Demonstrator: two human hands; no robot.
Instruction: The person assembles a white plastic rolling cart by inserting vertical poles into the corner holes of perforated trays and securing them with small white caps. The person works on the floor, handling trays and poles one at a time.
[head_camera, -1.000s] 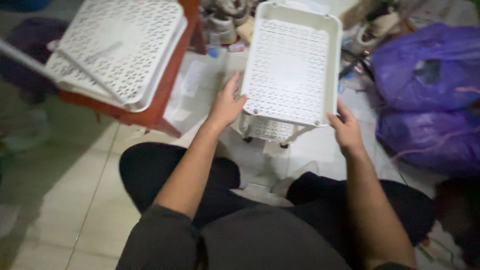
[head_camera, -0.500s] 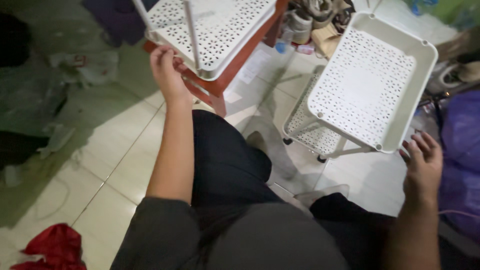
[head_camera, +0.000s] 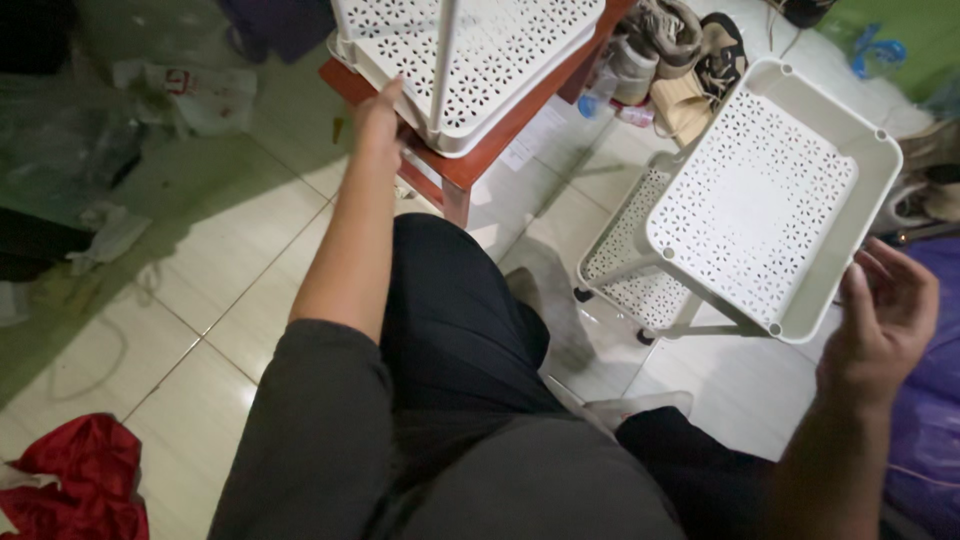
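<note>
Our left hand (head_camera: 378, 118) is stretched out and up to the near edge of a stack of white perforated trays (head_camera: 470, 50), fingers laid against the rim; we cannot tell whether they have closed on it or only touch it. A white rod (head_camera: 443, 55) lies across the top tray. The stack sits on a low red-brown stool (head_camera: 480, 160), which lifts it off the floor and puts it within reach of a seated person.

Our right hand (head_camera: 880, 310) hangs open, fingers loosely curled, just off the near corner of another white tray (head_camera: 765, 195) and not touching it. That tray is already mounted on thin legs as the upper shelf of a small rack, with a lower shelf (head_camera: 625, 255) beneath it and little feet on the floor, so it stands on its own and needs no hand to steady it.

Around us is a pale tiled floor (head_camera: 200, 290). Shoes (head_camera: 665, 45) are bunched behind the stool, a red cloth (head_camera: 70, 480) lies at the lower left, a crumpled plastic bag (head_camera: 185, 85) at the upper left, and a purple bag (head_camera: 930, 400) presses in at the right edge.
</note>
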